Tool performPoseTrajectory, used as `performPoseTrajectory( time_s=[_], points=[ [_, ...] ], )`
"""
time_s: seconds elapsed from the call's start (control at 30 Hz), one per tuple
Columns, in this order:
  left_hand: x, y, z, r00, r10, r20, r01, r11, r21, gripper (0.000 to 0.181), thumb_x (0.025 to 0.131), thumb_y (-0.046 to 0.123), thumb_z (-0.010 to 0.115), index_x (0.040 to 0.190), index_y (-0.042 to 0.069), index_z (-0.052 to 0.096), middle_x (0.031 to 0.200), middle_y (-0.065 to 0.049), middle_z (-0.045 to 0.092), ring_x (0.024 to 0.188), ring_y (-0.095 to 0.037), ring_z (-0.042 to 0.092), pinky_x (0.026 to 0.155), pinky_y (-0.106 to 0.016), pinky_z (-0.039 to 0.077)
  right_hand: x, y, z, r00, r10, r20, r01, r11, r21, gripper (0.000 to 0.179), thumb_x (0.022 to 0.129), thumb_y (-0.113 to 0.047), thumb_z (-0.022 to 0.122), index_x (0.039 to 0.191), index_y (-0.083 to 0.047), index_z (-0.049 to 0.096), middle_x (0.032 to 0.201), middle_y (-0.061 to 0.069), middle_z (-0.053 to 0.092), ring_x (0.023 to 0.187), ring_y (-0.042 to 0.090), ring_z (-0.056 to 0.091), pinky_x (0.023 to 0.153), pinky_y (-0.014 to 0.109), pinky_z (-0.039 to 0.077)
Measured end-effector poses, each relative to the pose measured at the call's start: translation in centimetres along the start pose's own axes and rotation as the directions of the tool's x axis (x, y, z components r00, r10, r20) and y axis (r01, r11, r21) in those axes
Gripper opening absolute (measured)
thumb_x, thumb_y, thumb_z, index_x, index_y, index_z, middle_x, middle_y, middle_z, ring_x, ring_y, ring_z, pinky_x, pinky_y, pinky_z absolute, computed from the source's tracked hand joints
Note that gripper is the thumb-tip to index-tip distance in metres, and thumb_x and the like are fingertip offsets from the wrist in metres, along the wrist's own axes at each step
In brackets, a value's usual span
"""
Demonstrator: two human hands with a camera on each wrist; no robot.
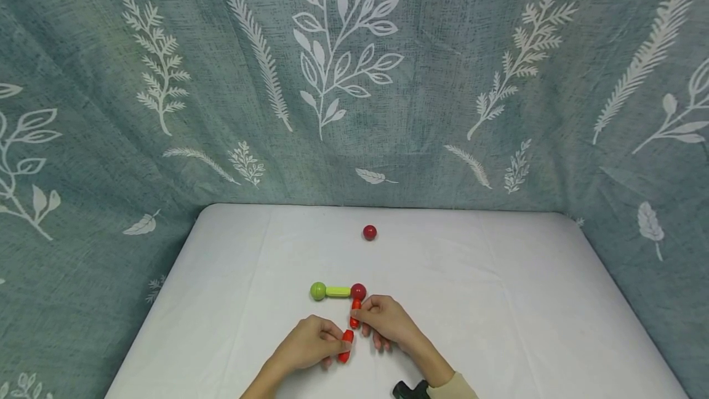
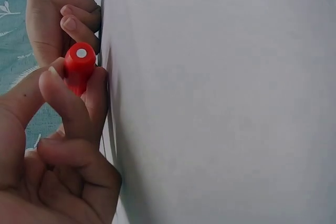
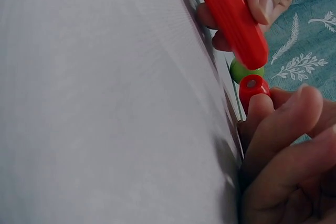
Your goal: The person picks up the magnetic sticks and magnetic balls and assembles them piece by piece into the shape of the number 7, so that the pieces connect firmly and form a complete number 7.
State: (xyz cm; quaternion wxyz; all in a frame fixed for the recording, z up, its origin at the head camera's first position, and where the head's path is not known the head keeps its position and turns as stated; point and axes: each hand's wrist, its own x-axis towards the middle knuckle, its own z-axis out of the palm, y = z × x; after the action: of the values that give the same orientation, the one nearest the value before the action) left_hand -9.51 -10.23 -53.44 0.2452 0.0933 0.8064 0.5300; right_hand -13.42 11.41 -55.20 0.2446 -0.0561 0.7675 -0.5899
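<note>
My left hand point(image 1: 310, 343) pinches a red magnetic rod point(image 1: 346, 350) between thumb and fingers; its pale round end shows in the left wrist view. With thumb and fingertips my right hand point(image 1: 392, 320) pinches another red magnetic rod point(image 1: 355, 314), whose far end meets a dark red ball point(image 1: 358, 292). From that ball a lime-green rod point(image 1: 338, 292) runs left to a green ball point(image 1: 318, 291). In the right wrist view the left hand's rod point(image 3: 235, 20) is close to the silvery end of the right hand's rod point(image 3: 252, 88); whether they touch I cannot tell.
A second dark red ball point(image 1: 370, 233) lies farther back on the white table point(image 1: 471, 276). Part of a black object point(image 1: 410, 390) shows by the right sleeve at the bottom edge. A leaf-patterned green-grey cloth point(image 1: 432, 79) hangs behind and around the table.
</note>
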Motion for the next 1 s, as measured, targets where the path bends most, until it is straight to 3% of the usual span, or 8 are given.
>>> performPoseTrajectory(
  time_s=[0.37, 0.73, 0.9, 1.0],
  points=[
    [0.58, 0.07, 0.20, 1.000, -0.017, -0.019, 0.018, 1.000, 0.009, 0.020, 0.086, 0.031, 0.080, 0.083, 0.012, 0.072, 0.068, 0.000, 0.069, 0.049, -0.011, 0.058, 0.052, -0.025, 0.044, 0.12, -0.13, 0.06, 1.000, -0.009, -0.001, 0.009, 1.000, -0.007, 0.027, 0.093, -0.028, 0.071, 0.089, -0.003, 0.061, 0.061, 0.004, 0.062, 0.035, 0.006, 0.046, 0.031, 0.020, 0.034],
    [0.71, 0.22, 0.12, 1.000, 0.001, 0.005, -0.001, 1.000, 0.028, 0.018, 0.086, 0.030, 0.079, 0.083, 0.013, 0.072, 0.068, 0.000, 0.069, 0.051, -0.012, 0.057, 0.051, -0.026, 0.045, 0.05, -0.30, 0.09, 1.000, -0.006, -0.003, 0.006, 1.000, -0.005, 0.028, 0.093, -0.028, 0.071, 0.089, -0.003, 0.061, 0.062, 0.006, 0.062, 0.035, 0.006, 0.046, 0.031, 0.020, 0.034],
    [0.37, 0.38, -0.26, 0.999, 0.031, -0.015, -0.029, 0.994, 0.108, 0.015, 0.085, 0.029, 0.079, 0.087, 0.016, 0.072, 0.071, 0.006, 0.068, 0.060, -0.010, 0.059, 0.055, -0.025, 0.043, 0.02, -0.26, 0.07, 1.000, -0.003, -0.004, 0.003, 1.000, -0.001, 0.028, 0.092, -0.028, 0.072, 0.089, -0.002, 0.061, 0.061, 0.006, 0.062, 0.035, 0.006, 0.046, 0.031, 0.020, 0.034],
    [-0.11, 0.39, -0.71, 0.996, 0.067, -0.063, -0.050, 0.967, 0.250, 0.014, 0.084, 0.029, 0.079, 0.088, 0.017, 0.072, 0.070, 0.011, 0.064, 0.061, -0.008, 0.056, 0.055, -0.026, 0.042, 0.01, -0.25, 0.08, 1.000, -0.004, -0.004, 0.004, 1.000, 0.001, 0.028, 0.092, -0.028, 0.072, 0.089, -0.002, 0.061, 0.061, 0.006, 0.063, 0.035, 0.007, 0.047, 0.031, 0.021, 0.034]
  ],
)
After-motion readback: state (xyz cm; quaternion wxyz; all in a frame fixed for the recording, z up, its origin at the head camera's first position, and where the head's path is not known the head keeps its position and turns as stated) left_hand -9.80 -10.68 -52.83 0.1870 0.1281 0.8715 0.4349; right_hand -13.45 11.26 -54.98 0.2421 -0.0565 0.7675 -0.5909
